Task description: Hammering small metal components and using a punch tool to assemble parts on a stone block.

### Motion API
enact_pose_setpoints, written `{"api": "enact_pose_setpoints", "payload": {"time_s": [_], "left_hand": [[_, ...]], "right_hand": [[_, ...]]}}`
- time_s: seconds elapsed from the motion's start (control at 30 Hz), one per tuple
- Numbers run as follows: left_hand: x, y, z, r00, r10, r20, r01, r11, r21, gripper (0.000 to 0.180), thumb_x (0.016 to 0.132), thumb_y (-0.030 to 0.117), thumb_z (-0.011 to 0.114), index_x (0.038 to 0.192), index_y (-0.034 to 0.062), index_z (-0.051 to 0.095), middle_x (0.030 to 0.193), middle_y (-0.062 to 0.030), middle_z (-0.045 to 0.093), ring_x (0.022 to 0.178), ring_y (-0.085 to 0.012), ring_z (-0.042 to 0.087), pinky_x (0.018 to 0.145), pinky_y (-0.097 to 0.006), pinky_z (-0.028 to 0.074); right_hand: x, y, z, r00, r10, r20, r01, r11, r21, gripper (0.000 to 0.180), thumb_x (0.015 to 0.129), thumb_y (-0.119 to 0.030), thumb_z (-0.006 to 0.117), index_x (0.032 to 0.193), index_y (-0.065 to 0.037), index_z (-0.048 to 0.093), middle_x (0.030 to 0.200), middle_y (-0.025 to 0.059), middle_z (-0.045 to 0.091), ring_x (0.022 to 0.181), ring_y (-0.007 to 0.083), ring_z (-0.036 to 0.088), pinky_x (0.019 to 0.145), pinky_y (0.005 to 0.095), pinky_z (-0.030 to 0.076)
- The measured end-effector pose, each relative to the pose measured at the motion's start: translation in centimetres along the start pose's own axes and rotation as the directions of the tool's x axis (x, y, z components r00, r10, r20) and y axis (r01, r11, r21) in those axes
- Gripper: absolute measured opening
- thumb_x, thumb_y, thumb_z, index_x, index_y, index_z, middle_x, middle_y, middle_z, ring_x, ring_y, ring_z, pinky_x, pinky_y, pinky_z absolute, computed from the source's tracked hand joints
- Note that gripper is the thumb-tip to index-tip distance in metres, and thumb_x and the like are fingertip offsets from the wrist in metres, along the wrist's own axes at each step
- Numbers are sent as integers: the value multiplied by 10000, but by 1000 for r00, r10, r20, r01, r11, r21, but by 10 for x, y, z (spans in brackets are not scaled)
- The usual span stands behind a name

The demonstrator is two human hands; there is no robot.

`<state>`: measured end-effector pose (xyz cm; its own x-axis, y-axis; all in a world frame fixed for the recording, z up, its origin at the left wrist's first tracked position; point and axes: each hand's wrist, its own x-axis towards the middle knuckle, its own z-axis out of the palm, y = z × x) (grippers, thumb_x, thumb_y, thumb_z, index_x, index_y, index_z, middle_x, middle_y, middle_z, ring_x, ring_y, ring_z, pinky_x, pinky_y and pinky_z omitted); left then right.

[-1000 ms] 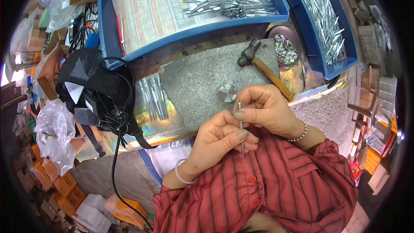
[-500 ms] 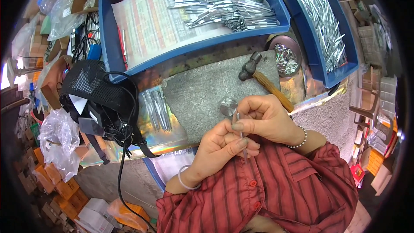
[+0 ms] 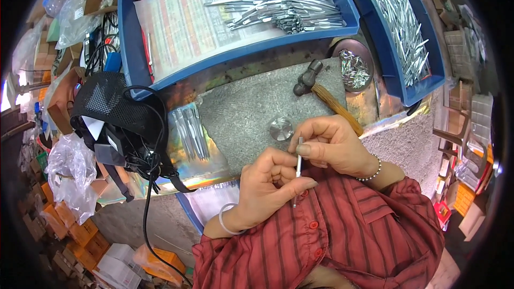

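Observation:
A thin silver metal rod (image 3: 299, 167) is held upright in front of my shirt. My right hand (image 3: 338, 149) pinches its upper end between thumb and fingers. Lower down, my left hand (image 3: 266, 188) is closed around it with the thumb across the front; the tip sticks out below that thumb. Just beyond my hands, a round metal disc (image 3: 281, 128) lies on a grey stone slab (image 3: 241, 120). A hammer (image 3: 327, 99) with a wooden handle rests at the slab's right side, its head pointing away from me.
Several slim metal pieces (image 3: 190, 134) lie in a row left of the slab. A round dish (image 3: 365, 86) holds small metal parts. Blue trays (image 3: 235, 56) of metal pieces stand behind and to the right. A black mesh bag (image 3: 110, 101) with cables sits at left.
My left fingers have loosened and shifted slightly left and down the rod, showing more of it between my hands. My right hand stays nearly in place, still pinching the top.

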<state>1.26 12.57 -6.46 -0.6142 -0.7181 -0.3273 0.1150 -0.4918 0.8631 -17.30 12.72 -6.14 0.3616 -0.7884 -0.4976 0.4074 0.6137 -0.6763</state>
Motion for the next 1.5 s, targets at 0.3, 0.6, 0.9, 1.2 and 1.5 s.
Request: {"api": "enact_pose_setpoints", "payload": {"time_s": [0.3, 0.6, 0.9, 1.2, 1.5], "left_hand": [[0, 3, 0, 994, -107, 18, 108, 989, -105, 285, 773, -97, 627, 949, 2, 427, 741, -93, 614, 660, -123, 623, 600, -218, 511], [0, -15, -11, 959, -222, 174, 278, 855, -438, 168, 870, 68, 561, 983, -7, 462, 782, -159, 625, 684, -227, 648, 639, -324, 551], [-3, -16, -14, 961, -201, 188, 270, 827, -493, 223, 873, 113, 571, 1022, -22, 476, 807, -184, 623, 717, -266, 647, 654, -343, 550], [-5, -19, -16, 962, -188, 197, 265, 813, -519, 230, 877, 125, 568, 1036, -16, 478, 795, -182, 619, 718, -274, 648, 646, -349, 551], [-19, -11, -26, 994, -14, -105, -57, 764, -642, 224, 868, 155, 567, 1020, 20, 474, 797, -131, 578, 641, -196, 586, 574, -266, 486]], "right_hand": [[0, 4, 1, 998, 24, -52, -24, 1000, 3, 129, 831, -91, 630, 911, 3, 589, 709, -1, 551, 508, 17, 412, 436, 163, 308], [6, 6, 4, 999, -53, 8, 53, 998, 40, 109, 818, -63, 642, 859, -13, 554, 740, 18, 574, 582, 33, 496, 484, 160, 364], [10, 5, 10, 1000, -5, 1, 5, 999, -35, 107, 821, -39, 638, 825, -12, 535, 735, 24, 578, 641, 60, 553, 570, 182, 444], [10, 5, 15, 1000, -1, -19, -1, 997, -74, 110, 823, -43, 637, 812, -17, 530, 726, 28, 578, 632, 63, 550, 568, 180, 441], [10, 1, 31, 959, -263, -105, 228, 937, -264, 82, 774, 2, 623, 819, -9, 556, 765, 51, 541, 570, 66, 453, 490, 185, 344]]}}
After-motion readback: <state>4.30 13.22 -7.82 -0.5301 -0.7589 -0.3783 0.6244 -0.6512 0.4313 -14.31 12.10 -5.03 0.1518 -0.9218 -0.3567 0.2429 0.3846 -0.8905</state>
